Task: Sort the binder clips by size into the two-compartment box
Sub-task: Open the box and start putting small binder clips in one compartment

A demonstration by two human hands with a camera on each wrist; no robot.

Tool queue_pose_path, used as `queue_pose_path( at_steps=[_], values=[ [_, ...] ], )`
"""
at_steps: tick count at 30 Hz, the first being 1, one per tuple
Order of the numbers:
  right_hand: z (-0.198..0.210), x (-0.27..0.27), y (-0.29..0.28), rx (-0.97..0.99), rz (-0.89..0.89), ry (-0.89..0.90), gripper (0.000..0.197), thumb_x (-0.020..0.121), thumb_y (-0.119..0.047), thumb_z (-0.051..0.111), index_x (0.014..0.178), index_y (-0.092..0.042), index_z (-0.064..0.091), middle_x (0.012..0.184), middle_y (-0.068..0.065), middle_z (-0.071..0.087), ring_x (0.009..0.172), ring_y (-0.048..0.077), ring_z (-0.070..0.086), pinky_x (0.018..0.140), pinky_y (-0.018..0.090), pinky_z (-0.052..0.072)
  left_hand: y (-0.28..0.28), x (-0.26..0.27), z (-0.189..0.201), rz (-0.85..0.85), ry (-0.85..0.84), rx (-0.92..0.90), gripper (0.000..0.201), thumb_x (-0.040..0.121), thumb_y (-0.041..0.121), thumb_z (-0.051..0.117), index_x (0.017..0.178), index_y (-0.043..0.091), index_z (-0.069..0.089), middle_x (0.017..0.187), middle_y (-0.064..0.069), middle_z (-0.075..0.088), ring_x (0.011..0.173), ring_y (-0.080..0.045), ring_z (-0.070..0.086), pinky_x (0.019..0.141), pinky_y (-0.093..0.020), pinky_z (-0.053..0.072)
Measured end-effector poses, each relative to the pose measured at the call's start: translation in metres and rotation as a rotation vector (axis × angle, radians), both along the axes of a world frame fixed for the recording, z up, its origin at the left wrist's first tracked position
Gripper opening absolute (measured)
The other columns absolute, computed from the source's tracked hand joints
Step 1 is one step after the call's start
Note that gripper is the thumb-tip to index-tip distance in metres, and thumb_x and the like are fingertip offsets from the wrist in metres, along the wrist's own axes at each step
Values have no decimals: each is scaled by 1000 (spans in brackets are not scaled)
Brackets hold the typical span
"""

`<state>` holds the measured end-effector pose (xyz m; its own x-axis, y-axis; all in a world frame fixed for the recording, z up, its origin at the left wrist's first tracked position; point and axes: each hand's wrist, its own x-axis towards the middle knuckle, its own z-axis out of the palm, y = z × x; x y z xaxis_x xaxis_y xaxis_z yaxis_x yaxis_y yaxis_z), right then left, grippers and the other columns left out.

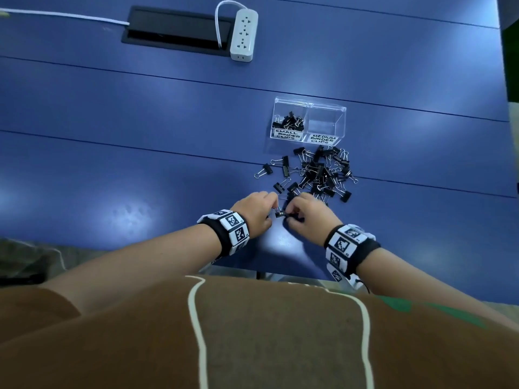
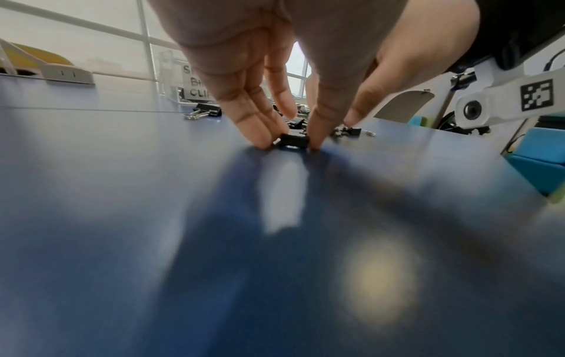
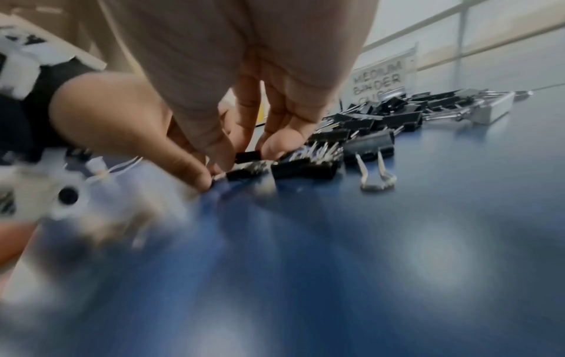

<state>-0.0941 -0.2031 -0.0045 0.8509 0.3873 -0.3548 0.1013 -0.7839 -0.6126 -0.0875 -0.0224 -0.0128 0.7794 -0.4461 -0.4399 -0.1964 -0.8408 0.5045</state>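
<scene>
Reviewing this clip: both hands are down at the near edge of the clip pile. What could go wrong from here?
1. The left hand pinches a small binder clip by fingertips alone, low on the blue table; it may slip when lifted.
2. The right hand works where clips in the pile overlap, so a neighbour's wire handle might snag and come along.
3. The medium compartment looks empty beside the filled small compartment; with one clear box, a clip could land in the wrong side.

Office-like: blue desk (image 1: 140, 141) with recessed cable hatch (image 1: 179, 29), white power strip (image 1: 243, 35), glass partition (image 2: 91, 36) behind.
</scene>
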Motion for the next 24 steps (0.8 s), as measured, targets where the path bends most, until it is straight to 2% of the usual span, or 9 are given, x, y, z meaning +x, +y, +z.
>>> queue_pose_path(
  at_steps=[4,7,9,10,13,15,17,21,24],
  values=[
    [24,42,-3,115,-303,-10,2,79,-14,63,80,-15,62,87,3,61,76,19,59,69,26,53,4,8,-1,76,-31,32,28,80,14,52,107,16,47,108,-4,56,100,-25,52,77,-35,46],
    [34,90,-3,137,-415,-39,8,83,-12,61,77,-17,63,85,2,66,72,13,62,63,19,52,6,12,1,195,2,-14,24,81,14,50,104,16,47,104,-2,53,87,-29,56,75,-39,51],
    [36,123,-2,98,-436,-123,16,84,-16,61,70,-24,61,95,5,65,79,14,62,81,21,51,6,18,3,255,11,-64,19,81,13,50,101,15,48,97,-1,50,81,-30,56,74,-39,51],
    [36,137,-1,63,-428,-156,17,85,-16,60,70,-24,61,101,6,63,84,15,61,87,21,45,6,21,4,280,5,-87,16,81,13,50,97,14,49,93,-1,50,80,-30,56,73,-39,50],
    [34,163,5,-7,-383,-175,13,87,-12,55,92,-12,67,114,9,56,87,18,57,85,26,47,3,40,9,333,-44,-152,7,82,10,49,89,10,51,88,-4,52,77,-26,51,70,-35,46],
    [32,167,7,-33,-348,-163,20,88,-9,52,101,-12,67,118,9,54,93,22,60,81,26,47,-1,56,16,349,-99,-184,4,84,9,49,87,8,52,85,-4,52,74,-23,49,68,-33,43],
    [31,162,6,-14,-339,-184,24,88,-7,49,101,-15,68,115,8,55,93,21,61,80,25,46,-5,75,25,354,-157,-193,5,87,11,49,88,8,53,83,-4,55,73,-22,51,68,-33,45],
    [35,127,1,40,-331,-211,18,87,-8,51,91,-14,68,94,1,57,77,14,56,75,23,45,-13,120,40,355,-243,-200,12,88,17,48,96,11,53,92,-8,64,80,-26,59,73,-36,50],
    [29,86,-3,25,-243,-105,14,88,-9,53,89,-15,66,88,-4,59,69,7,55,66,16,45,-21,153,45,330,-271,-160,15,88,18,47,100,11,53,98,-8,65,87,-28,59,77,-37,50]
  ],
)
